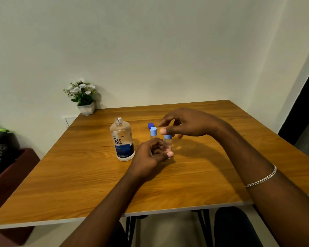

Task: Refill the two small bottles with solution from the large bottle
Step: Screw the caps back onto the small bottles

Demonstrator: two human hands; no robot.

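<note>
The large clear bottle with a blue label stands uncapped on the wooden table. Its dark blue cap lies behind, to the right. One small clear bottle with a light blue cap stands just behind my left hand. My left hand grips the body of a second small bottle, held upright. Just above it hovers my right hand, thumb and fingers curved over its light blue cap; whether they touch the cap I cannot tell.
A white pot of white flowers stands at the table's far left corner by the wall. A dark red piece of furniture with checked cloth is left of the table. My knees show under the near edge.
</note>
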